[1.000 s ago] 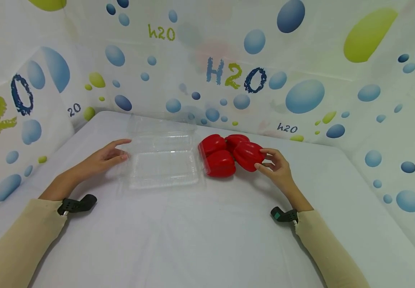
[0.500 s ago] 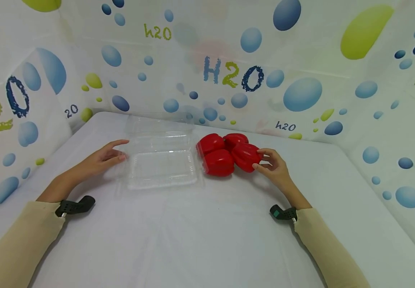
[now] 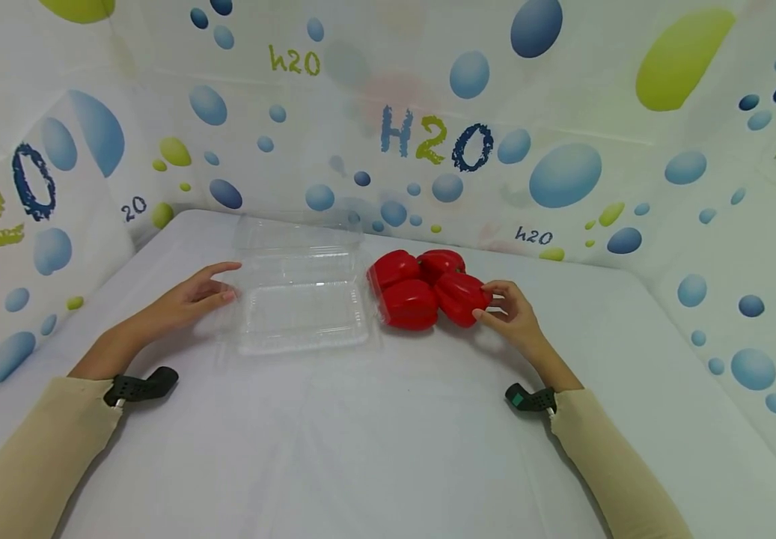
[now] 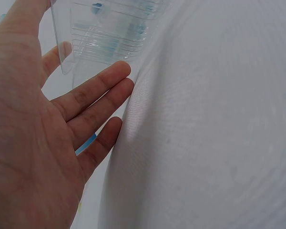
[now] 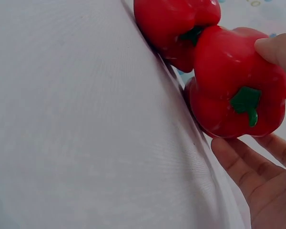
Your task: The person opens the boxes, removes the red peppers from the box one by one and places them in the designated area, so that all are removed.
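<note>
Several red bell peppers sit bunched on the white tablecloth in the head view. My right hand [image 3: 512,308] grips the nearest right pepper [image 3: 460,298], thumb on one side and fingers on the other. In the right wrist view, its green stem [image 5: 247,101] faces the camera, and another pepper [image 5: 174,28] touches it. Left of the bunch lies a clear plastic clamshell container [image 3: 303,346], lid raised at the back. Beside its left edge is my left hand [image 3: 185,299], thumb and index finger apart, the other fingers loosely extended. In the left wrist view, the index fingertip [image 4: 65,48] shows at the container's transparent rim.
A white cloth [image 3: 361,449] covers the table. Behind it rises a white curtain [image 3: 260,150] printed with blue and green drops. The left front pepper [image 3: 409,305] lies against the container's right edge. Each wrist wears a black camera band [image 3: 141,385].
The head view has shifted slightly. The pepper in my right hand has tipped a little downward, and the right fingers have lowered with it. My left hand and the container stay in place.
</note>
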The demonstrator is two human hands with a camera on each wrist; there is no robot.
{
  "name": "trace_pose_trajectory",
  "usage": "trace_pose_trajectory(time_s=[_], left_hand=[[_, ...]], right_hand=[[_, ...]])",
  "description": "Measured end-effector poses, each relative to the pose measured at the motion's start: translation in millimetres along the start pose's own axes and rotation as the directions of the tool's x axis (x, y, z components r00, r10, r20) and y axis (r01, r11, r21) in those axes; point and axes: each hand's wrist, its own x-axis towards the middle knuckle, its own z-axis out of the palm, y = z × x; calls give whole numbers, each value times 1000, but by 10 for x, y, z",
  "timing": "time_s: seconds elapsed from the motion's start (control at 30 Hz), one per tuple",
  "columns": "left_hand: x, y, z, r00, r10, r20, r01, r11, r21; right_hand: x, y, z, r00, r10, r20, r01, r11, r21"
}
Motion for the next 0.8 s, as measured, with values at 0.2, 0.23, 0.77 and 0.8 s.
trace_pose_trajectory(time_s=[0.2,0.23,0.77,0.8], left_hand=[[7,-5,-2,1000,-1,-3,1,1000,2],[7,-5,-3,1000,0,-5,0,1000,3],[7,-21,-3,1000,-5,9,5,1000,-24],[4,-22,-8,1000,-8,9,8,1000,-24]], right_hand=[[-10,3,-4,999,33,7,-33,999,-1],[-14,2,-6,999,35,10,-35,999,-3],[-41,-30,-21,994,101,41,-100,994,-35],[-37,-32,-17,994,102,44,-101,994,-35]])
